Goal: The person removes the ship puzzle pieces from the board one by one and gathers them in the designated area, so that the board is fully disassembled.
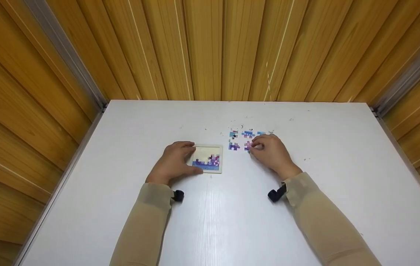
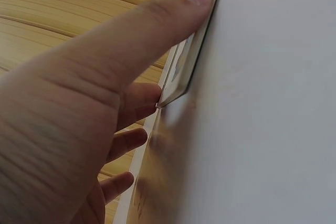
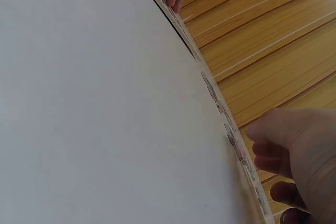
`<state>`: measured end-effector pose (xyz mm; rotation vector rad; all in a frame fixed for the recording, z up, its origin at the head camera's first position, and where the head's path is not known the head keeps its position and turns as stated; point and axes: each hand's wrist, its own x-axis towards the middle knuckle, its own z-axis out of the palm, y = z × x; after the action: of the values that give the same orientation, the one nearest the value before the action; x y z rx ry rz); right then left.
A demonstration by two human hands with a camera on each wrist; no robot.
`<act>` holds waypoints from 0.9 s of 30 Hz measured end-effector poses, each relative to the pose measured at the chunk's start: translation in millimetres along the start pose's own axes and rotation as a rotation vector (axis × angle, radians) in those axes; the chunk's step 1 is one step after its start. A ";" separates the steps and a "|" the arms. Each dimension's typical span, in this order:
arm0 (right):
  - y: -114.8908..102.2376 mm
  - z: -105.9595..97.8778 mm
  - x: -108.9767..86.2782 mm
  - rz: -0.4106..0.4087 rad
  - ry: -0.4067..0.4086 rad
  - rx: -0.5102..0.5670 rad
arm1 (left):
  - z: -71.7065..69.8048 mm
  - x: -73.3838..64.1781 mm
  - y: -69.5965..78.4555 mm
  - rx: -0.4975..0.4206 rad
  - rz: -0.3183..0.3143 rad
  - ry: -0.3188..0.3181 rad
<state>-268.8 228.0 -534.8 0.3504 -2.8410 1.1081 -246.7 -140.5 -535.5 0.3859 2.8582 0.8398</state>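
Observation:
My left hand (image 1: 176,162) holds a small square jigsaw tray (image 1: 221,159) by its left side, thumb at the near edge and fingers at the far left corner. In the left wrist view the thumb (image 2: 152,30) lies over the tray's rim. Fitted pieces (image 1: 206,164) in blue and purple fill the tray's lower part; its upper part shows a pale base. My right hand (image 1: 272,153) is at a pink jigsaw piece (image 1: 248,145), thumb and index fingertips at its right side, fingers loosely bent. In the right wrist view that hand (image 3: 299,156) hovers beside pieces lying flat.
Loose jigsaw pieces lie right of the tray: a purple one (image 1: 234,146), a multicoloured one (image 1: 234,134), a blue-purple one (image 1: 248,134) and a light-blue one (image 1: 261,133) partly behind the right hand. Wood-look panels (image 1: 202,51) rise beyond the white table's (image 1: 210,221) far edge.

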 end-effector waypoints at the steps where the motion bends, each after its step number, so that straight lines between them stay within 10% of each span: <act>1: -2.7 0.4 -0.7 -0.002 0.005 0.019 | 0.2 -0.1 -0.1 0.001 0.003 -0.002; 27: -106.5 46.3 1.4 -0.066 -0.172 0.217 | -1.6 -0.5 2.1 -0.024 0.011 -0.014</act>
<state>-244.2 120.4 -498.5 0.5758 -2.8324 1.4426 -246.1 -139.8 -533.0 0.4032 2.8327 0.8688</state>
